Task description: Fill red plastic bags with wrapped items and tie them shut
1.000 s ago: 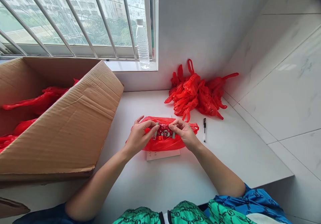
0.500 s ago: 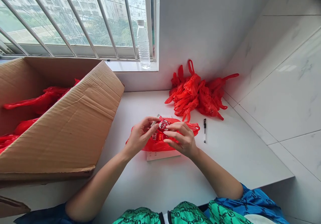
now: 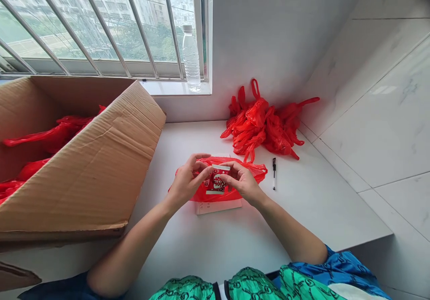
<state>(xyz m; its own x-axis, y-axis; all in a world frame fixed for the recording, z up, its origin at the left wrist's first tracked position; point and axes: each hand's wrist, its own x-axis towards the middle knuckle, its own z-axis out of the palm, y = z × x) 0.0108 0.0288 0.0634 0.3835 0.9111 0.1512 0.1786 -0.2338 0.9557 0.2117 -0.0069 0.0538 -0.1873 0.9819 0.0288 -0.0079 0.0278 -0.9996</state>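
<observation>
- The left hand (image 3: 184,184) and right hand (image 3: 245,182) each have their grip pinched on a small red packet (image 3: 218,181), one at each side.
- The packet is held just above a red plastic bag (image 3: 257,170) lying mid-counter (image 3: 208,246).
- A pen (image 3: 274,172) lies just right of the bag.
- A pile of red bags (image 3: 265,127) sits far right, and a cardboard box (image 3: 87,165) is at the left.

Small red packet (image 3: 218,181) upright above red bag (image 3: 231,195).
</observation>
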